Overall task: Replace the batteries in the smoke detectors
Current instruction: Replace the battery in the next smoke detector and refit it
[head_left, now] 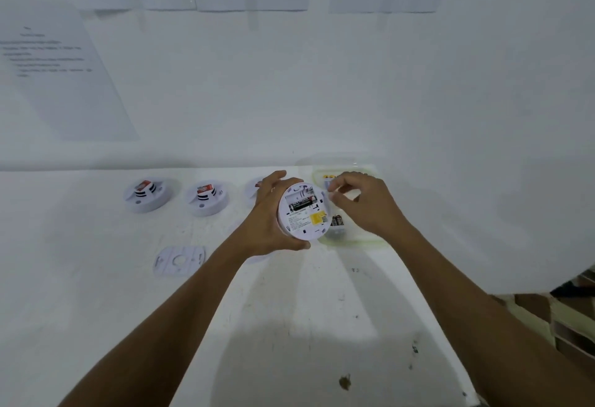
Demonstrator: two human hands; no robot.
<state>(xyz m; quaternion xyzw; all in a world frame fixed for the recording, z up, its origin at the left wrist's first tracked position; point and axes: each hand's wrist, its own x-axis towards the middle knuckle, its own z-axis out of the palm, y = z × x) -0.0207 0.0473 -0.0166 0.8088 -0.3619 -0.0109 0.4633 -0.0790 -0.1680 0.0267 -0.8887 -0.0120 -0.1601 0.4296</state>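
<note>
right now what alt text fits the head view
A left hand holds a round white smoke detector back-up, one battery in its open compartment, while the right hand pinches near its rim. Behind lies a clear tray of batteries.

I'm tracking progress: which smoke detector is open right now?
The detector in the left hand, battery bay exposed; the others sit on the table.

Round white plastic smoke detector (304, 212): white back, yellow label, black battery. Two round white detectors (147, 195) (207, 198): black-and-white striped centres, red tags. Flat white mounting plate (179, 261). Clear pale-green-rimmed tray (360, 239): black batteries (337, 221). White speckled tabletop (289, 310).
</note>
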